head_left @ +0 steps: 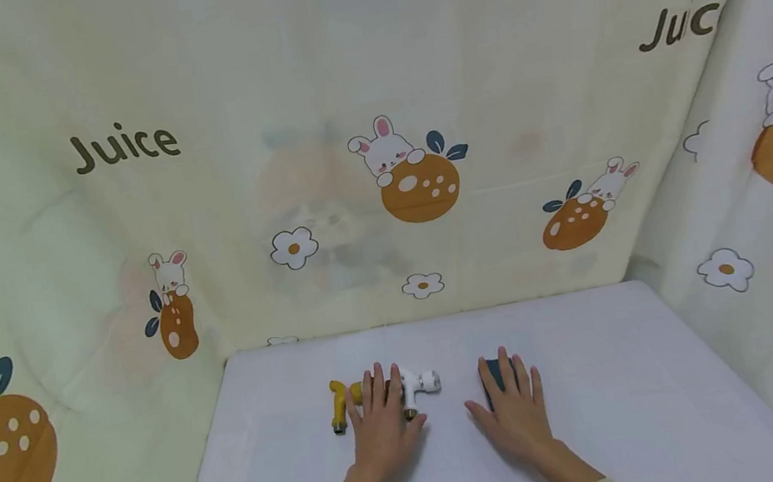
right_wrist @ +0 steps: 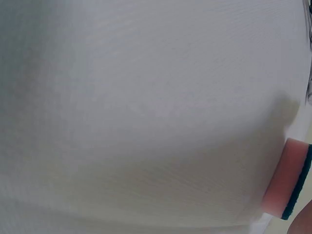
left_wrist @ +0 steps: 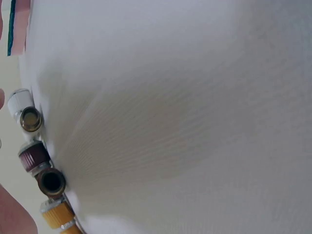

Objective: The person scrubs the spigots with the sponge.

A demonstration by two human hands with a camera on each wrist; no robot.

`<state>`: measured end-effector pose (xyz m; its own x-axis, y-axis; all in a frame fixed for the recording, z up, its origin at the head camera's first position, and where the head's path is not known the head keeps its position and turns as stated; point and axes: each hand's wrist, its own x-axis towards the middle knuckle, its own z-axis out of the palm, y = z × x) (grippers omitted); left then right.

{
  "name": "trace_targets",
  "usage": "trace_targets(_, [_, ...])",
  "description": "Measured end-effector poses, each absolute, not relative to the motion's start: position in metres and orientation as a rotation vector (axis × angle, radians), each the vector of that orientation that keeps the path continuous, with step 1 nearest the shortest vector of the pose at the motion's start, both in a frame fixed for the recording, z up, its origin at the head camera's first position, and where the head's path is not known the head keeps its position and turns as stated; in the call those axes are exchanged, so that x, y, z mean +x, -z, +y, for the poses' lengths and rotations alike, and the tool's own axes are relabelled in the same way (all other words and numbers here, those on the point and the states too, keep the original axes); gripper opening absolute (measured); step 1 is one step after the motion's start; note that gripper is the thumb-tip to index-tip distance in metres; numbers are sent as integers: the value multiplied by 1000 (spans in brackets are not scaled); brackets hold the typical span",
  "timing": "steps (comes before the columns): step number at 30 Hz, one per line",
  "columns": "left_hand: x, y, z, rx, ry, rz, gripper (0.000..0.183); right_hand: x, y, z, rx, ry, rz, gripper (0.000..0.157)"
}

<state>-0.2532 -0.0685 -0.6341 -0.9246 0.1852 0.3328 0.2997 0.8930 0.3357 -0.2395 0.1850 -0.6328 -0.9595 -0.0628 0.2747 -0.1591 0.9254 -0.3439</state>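
left hand [head_left: 380,426]: released, fingers straight, spread over three taps in a row: yellow tap [head_left: 340,408], brown tap [left_wrist: 35,157], white tap [head_left: 410,390]. right hand [head_left: 518,416]: released, spread over sponge [right_wrist: 286,178], pink, dark green face up. all on white table [head_left: 613,424]; contact: cannot tell.

My right hand [head_left: 517,418] hides much of the scouring sponge [head_left: 496,373], left of which my left hand [head_left: 382,429] covers most of the maroon-handled tap [left_wrist: 34,156], while the left-wrist view's lower edge cuts off the yellow tap [left_wrist: 57,214], farthest from that sponge.
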Motion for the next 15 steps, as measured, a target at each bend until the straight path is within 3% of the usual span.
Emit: trace_targets(15, [-247, 632, -75, -357, 590, -2811, 92, -246, 628, 180, 179, -502, -2822, 81])
